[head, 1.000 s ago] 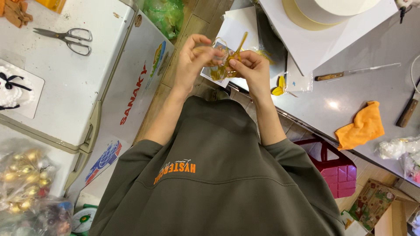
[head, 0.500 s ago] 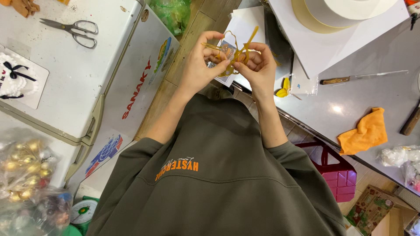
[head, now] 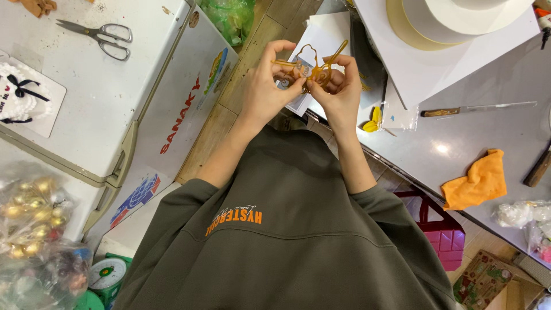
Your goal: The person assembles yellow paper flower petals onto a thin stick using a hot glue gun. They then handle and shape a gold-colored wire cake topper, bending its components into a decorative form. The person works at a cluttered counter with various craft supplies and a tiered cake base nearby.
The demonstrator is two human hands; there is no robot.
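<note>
Both my hands are raised in front of my chest, fingertips together around a thin golden cut-out ornament with looping outlines and a stick end. My left hand pinches its left side between thumb and fingers. On the right side my right hand grips the ornament, fingers curled. The ornament is held in the air over a white card below. My olive sweatshirt with orange print fills the lower view.
Scissors lie on a white chest freezer lid at left. At right a steel counter carries a white cake on a board, a palette knife and an orange cloth. Bags of golden balls sit lower left.
Both hands have turned and worked the golden ornament, which now shows more spread out above my fingertips. The view has shifted slightly; my hands stay together in the same place.
</note>
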